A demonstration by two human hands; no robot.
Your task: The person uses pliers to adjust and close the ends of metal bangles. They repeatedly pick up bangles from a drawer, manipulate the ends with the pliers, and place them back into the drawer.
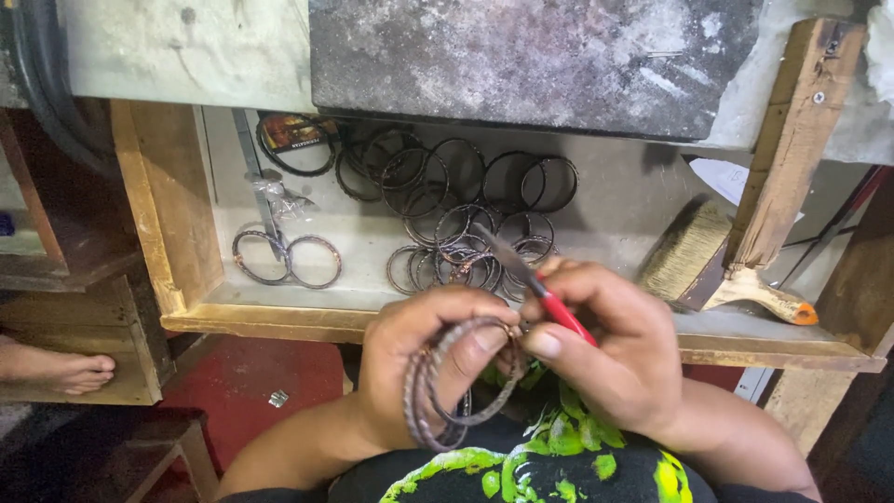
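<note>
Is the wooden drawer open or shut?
Open: the drawer is pulled out below the stone slab, its bangles and brush in view.

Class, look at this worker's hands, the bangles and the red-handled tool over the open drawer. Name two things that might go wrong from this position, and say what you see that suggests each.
1. The pointed metal tool with a red handle in the right hand works close to the left hand; a slip might jab a finger.
2. The left hand grips several thin twisted metal bangles over the lap, beyond the wooden drawer; one dropped could roll across the red floor.
</note>
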